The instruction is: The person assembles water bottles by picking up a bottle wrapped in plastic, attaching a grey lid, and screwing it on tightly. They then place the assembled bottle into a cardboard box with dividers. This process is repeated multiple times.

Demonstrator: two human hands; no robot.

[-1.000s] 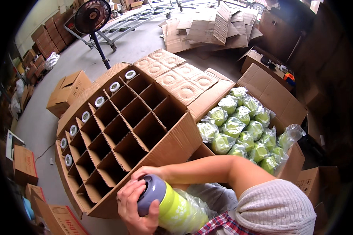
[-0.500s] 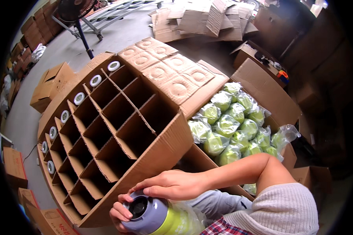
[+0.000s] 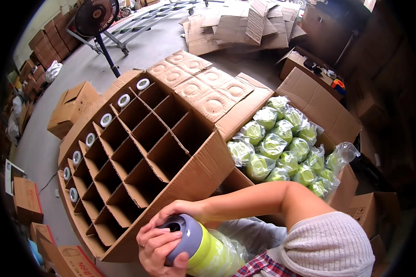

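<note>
at left, box of white rings; right, carton of green bundles; left hand and right hand clasp a bottle

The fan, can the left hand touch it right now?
Probably not: the fan stands on the floor beyond the divided box, seemingly too far, and the left hand is on the green bottle.

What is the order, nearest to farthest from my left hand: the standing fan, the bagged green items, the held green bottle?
1. Green bottle: held, touching the left hand.
2. Bagged green items: to the right.
3. Standing fan: upper left.
</note>
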